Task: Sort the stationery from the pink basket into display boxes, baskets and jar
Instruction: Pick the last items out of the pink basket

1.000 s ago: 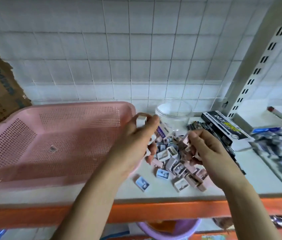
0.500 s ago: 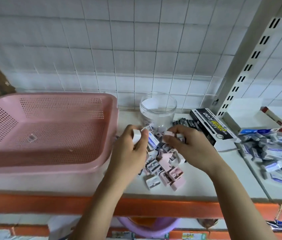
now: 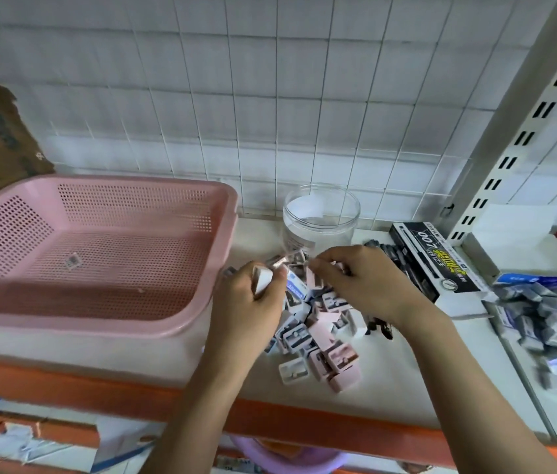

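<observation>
R hand (image 3: 355,282) hides its pinch; L hand (image 3: 253,295) grips sharpeners (image 3: 263,280).

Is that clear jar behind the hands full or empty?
Empty, apparently: the clear jar stands upright, lidless, with nothing visible through its walls.

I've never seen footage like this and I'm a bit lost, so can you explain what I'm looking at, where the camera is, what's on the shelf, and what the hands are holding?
There is no machine here: these are a person's two bare hands, filmed by a wide-angle camera worn on their head, looking forward and down. On the white shelf sit a pink basket, a clear jar, a black pen box and a pile of small pencil sharpeners, pink and white. The left hand grips a white sharpener. The right hand pinches a pink sharpener above the pile.
</observation>
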Motion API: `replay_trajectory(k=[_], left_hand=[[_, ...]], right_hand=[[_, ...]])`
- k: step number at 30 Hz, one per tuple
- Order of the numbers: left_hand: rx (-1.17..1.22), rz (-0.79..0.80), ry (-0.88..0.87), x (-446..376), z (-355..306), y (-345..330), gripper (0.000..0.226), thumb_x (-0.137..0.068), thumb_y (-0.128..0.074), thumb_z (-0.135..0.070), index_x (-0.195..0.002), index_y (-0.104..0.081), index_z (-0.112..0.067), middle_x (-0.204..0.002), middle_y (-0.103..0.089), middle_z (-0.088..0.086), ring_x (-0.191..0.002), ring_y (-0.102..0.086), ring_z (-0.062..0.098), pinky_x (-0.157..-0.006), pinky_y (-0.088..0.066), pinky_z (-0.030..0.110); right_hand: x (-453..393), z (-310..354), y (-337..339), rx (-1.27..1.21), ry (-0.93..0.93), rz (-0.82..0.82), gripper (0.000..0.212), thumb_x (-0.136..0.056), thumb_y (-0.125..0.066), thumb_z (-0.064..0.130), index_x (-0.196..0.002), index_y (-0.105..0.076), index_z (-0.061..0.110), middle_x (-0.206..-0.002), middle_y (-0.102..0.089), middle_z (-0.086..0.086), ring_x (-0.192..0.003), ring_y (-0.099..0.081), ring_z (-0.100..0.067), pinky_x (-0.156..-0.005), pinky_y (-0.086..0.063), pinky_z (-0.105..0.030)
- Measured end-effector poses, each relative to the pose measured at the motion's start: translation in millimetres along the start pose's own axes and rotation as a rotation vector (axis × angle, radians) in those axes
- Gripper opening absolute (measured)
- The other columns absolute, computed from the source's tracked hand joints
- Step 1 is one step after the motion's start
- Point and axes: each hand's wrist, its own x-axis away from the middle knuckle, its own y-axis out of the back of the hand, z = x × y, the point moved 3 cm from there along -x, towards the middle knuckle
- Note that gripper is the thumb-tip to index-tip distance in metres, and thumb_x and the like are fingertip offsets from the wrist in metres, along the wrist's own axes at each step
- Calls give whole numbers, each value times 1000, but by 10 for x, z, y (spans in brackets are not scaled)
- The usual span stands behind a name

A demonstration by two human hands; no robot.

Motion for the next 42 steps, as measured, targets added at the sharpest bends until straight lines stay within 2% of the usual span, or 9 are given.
replay_trajectory(k=[3,8,11,16,19,25,31,35,42], left_hand=[[-38,-23,3,-20,1,-17,39,-88,-60,-21,-52,-46,-16,-39,-43,-9,-42,-44,11,-46,-33,15],[-7,-3,-35,-72,-54,-19,32,-89,-59,-27,-65,-57,-5,-47,-48,8,-46,-47,27,-49,-42,35],[137,29,9,-93,-128,-38,31,-90,-56,-33,-73,-57,-8,-45,-40,-3,-44,-41,16,-47,-39,32],[137,69,-39,-178,-296,-119,23,-90,-55,-33,-75,-59,-15,-44,-42,-6,-43,-41,14,-45,-35,24],[71,120,-86,-126,-330,-227,25,-89,-57,-33,-74,-61,-13,-45,-46,-7,-44,-42,7,-48,-35,20],[71,222,-87,33,-406,-432,26,-87,-61,-28,-70,-62,-8,-45,-47,-1,-46,-43,5,-50,-35,18],[68,321,-61,173,-444,-557,24,-87,-60,-32,-71,-65,-15,-45,-49,0,-43,-48,11,-47,-37,25],[53,346,-112,260,-557,-862,24,-86,-59,-32,-73,-62,-13,-56,-53,10,-48,-49,22,-51,-39,35],[-25,457,-191,410,-1123,-1943,21,-92,-56,-32,-78,-56,-16,-50,-48,-5,-47,-45,7,-45,-31,16]], right_hand=[[21,-5,26,-19,-5,-6,30,-96,-46,40,-111,-67,24,-47,-45,-2,-47,-48,-11,-56,-39,-20],[72,-35,129,-148,-101,-137,42,-99,-42,36,-73,-62,11,-47,-55,14,-46,-47,-1,-51,-37,-14],[193,-91,216,-215,-181,-259,51,-99,-37,40,-61,-55,11,-49,-54,7,-50,-47,-3,-55,-35,-13],[378,-197,279,-275,-293,-181,21,-97,-34,20,-88,-49,8,-81,-54,-1,-73,-48,-9,-68,-33,-26],[476,-254,317,-230,-219,-185,9,-96,-40,15,-92,-47,15,-65,-52,7,-59,-47,-1,-55,-34,-15],[806,-360,434,-198,-220,-300,26,-91,-58,29,-77,-54,7,-39,-38,10,-39,-33,-9,-42,-28,-16],[1170,-555,467,-91,-289,-414,2,-89,-62,23,-89,-61,24,-47,-44,4,-40,-38,-11,-44,-28,-19],[1459,-770,608,-67,-299,-448,16,-94,-53,21,-97,-57,37,-59,-59,-9,-47,-49,-20,-48,-37,-29],[1725,-1496,1376,-31,-294,-487,13,-94,-53,19,-101,-52,31,-70,-66,-3,-55,-56,-12,-54,-39,-21]])
